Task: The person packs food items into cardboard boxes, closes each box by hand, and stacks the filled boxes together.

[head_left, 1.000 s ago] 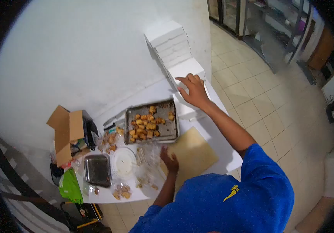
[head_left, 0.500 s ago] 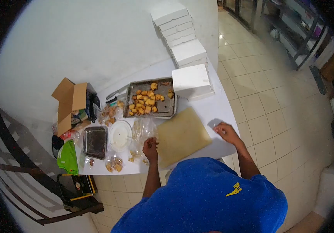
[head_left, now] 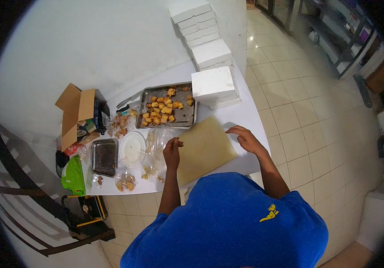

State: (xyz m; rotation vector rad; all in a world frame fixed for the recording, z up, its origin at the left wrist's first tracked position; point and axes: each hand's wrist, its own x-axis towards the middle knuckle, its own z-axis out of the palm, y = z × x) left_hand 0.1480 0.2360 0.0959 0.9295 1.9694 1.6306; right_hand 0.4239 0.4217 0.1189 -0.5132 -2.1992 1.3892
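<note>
My left hand [head_left: 172,153] hovers over the left edge of a pale yellow cutting board [head_left: 207,146], fingers loosely bent and apart, with nothing visible in them. At the board's right edge is my right hand [head_left: 248,140], open, its index finger stretched toward the board and nothing in its grip. The board's surface is bare. Beyond it lies a metal baking tray [head_left: 187,118] with golden-brown pastry pieces [head_left: 161,110] grouped on it. Clear plastic bags [head_left: 156,145], some with pastry pieces, lie just left of my left hand.
White boxes [head_left: 214,82] are stacked behind the board along the wall. On the left are a white plate [head_left: 132,149], a smaller dark tray [head_left: 104,156], an open cardboard box [head_left: 78,114] and a green bag [head_left: 73,175]. A knife [head_left: 128,100] lies beside the large tray.
My right hand has moved left and forward to the board's right edge, its index finger extending. My left hand has risen slightly along the left edge. The view has shifted a little.
</note>
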